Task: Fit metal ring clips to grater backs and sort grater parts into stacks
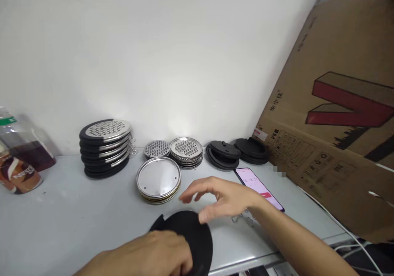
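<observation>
My left hand (156, 251) is closed on a black round piece (198, 243) near the front edge; its fingertips are mostly hidden. My right hand (226, 196) hovers above and to the right of it with fingers apart and nothing between them. The right thumb lies over the black piece's far right rim; touching or not, I cannot tell. Just beyond is a stack of smooth round metal plates (158, 177). Small metal rings (246, 218) lie partly hidden by my right wrist.
At the back stand stacked black-and-metal perforated discs (106, 148), perforated metal discs (186, 148), and black round parts (223, 155). A phone (254, 181) lies at right beside a large leaning carton (332, 116). At left are a bottle (26, 144) and a Nescafé cup (20, 175).
</observation>
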A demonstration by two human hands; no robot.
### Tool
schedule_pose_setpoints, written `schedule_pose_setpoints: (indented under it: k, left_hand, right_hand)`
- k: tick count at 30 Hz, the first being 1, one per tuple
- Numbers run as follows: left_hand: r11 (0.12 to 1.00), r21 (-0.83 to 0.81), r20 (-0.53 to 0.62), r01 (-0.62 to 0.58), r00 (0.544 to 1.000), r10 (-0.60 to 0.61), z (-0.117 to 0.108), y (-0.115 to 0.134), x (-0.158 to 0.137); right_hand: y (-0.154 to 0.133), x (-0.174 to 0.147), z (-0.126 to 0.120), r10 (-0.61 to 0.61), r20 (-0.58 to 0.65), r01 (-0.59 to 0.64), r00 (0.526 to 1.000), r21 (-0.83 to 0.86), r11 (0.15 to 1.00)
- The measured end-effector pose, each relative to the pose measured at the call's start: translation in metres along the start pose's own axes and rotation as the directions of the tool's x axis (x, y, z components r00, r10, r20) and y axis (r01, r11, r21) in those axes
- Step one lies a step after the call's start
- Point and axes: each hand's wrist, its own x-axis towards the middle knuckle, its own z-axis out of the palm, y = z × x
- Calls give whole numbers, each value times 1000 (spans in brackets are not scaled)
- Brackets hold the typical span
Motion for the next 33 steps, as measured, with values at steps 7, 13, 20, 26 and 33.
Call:
schedule_pose_setpoints:
  k: [7, 13, 20, 26, 33]
  left_hand:
    - [480, -848, -291, -224, 954, -71, -36, -2, 17]
    - [277, -926, -299, -258, 947, -116, -26, -29, 30]
    - [820, -551, -229, -156, 973, 31, -37, -41, 29]
    - [931, -320, -446, -177, 895, 17, -21, -45, 45]
    - [958, -244, -469, -150, 883, 18, -19, -44, 45]
  right_hand:
    - [5, -19, -9, -56, -293, 144, 955, 288, 947]
    - [44, -17, 2, 180, -441, 15, 879, 402, 915]
    - [36, 4, 42, 144, -392, -48, 909, 244, 969]
    - [45, -1, 37, -222, -452, 13, 864, -422, 907]
    - [52, -5, 44, -428, -401, -33, 810, -760, 650]
